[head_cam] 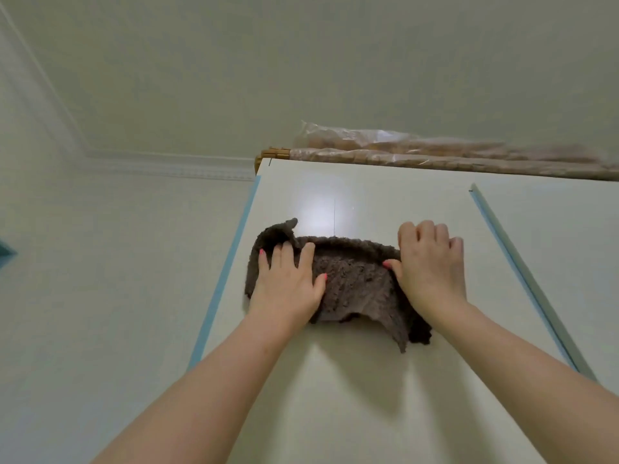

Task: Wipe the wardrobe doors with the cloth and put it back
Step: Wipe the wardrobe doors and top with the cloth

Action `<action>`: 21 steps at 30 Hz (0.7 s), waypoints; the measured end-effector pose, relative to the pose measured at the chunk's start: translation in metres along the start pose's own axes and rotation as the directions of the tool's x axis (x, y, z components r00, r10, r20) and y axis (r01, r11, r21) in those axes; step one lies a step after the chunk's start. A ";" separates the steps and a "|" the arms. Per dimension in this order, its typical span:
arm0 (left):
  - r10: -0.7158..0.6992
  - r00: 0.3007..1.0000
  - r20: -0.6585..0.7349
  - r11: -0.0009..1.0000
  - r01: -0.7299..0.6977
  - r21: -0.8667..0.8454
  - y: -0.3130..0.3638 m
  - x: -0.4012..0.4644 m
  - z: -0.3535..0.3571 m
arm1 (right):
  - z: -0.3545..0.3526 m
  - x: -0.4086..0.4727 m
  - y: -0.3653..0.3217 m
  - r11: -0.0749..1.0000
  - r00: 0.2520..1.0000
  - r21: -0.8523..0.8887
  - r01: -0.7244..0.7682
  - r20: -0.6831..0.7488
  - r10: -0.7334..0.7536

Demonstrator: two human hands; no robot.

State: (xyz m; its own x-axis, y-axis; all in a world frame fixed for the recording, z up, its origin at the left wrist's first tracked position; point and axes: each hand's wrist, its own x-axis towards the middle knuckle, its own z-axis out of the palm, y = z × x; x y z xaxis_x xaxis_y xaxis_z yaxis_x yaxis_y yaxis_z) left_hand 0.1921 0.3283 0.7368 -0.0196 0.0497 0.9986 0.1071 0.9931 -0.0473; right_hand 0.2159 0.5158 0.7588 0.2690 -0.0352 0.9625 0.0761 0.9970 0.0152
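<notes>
Cloth [355,283]: dark brown, thick pile, limp. Soft and light by the look of it; it bunches and folds freely, lower edge hanging ragged below the right wrist. It should drag well on the glossy door [335,380] if pressed flat; loose corners will likely flap or fold under. Best held by palm pressure on each end, not by pinching.

Location: spread against the upper part of the left door, between and under both hands, near the door's top edge.

Left hand [288,283]: flat, fingers splayed upward, palm pressing the cloth's left end onto the door. Not clenched; no grasp, just pressure.

Right hand [432,266]: pressing the cloth's right end, thumb on the pile, fingers curled slightly over the cloth's edge and touching the bare door beyond. Whether they pinch fabric, cannot tell.

Both arms reach up and forward, nearly straight, wrists bent back. Beyond the fingertips, wrapped rolls [452,155] lie on the wardrobe top.
</notes>
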 end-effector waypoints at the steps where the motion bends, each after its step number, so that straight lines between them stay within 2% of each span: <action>1: 0.006 1.000 0.023 0.999 -0.007 0.052 0.001 -0.002 0.007 | 0.003 -0.005 -0.005 0.993 0.993 -0.061 0.099 -0.053 -0.103; 3: 0.010 0.999 0.036 0.999 -0.012 0.052 0.001 -0.001 0.012 | 0.009 -0.011 -0.019 0.962 0.956 -0.013 0.273 -0.111 -0.272; 5: 0.014 0.999 0.041 0.998 -0.017 0.060 0.000 0.003 0.013 | 0.015 -0.017 -0.036 0.942 0.949 0.121 0.314 -0.070 -0.307; 8: 0.033 0.997 0.067 0.985 -0.044 0.169 -0.003 0.012 0.011 | 0.023 -0.020 -0.056 0.886 0.989 0.458 0.071 0.087 -0.124; 9: 0.032 0.996 0.081 0.979 -0.048 0.198 -0.004 0.017 0.009 | 0.027 -0.020 -0.061 0.860 0.987 0.508 0.040 0.115 -0.114; 13: 0.015 0.991 0.136 0.986 -0.037 0.165 -0.011 0.044 0.001 | 0.043 -0.002 -0.066 0.897 0.948 0.426 0.115 0.222 -0.227; 18: 0.028 0.987 0.156 0.984 -0.055 0.172 -0.019 0.080 0.002 | 0.049 0.039 -0.065 0.878 0.931 0.475 0.055 0.293 -0.217; 21: 0.008 0.988 0.151 0.986 -0.034 0.166 -0.016 0.098 0.003 | 0.055 0.053 -0.061 0.920 0.935 0.380 0.095 0.283 -0.213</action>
State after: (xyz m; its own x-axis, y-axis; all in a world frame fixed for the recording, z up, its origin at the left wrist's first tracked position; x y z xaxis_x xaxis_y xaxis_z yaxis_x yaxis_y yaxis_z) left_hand 0.1857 0.3174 0.8359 -0.1691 0.0733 0.9829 -0.0587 0.9947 -0.0843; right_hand 0.1729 0.4569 0.8235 -0.0361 -0.2258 0.9735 -0.2688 0.9404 0.2082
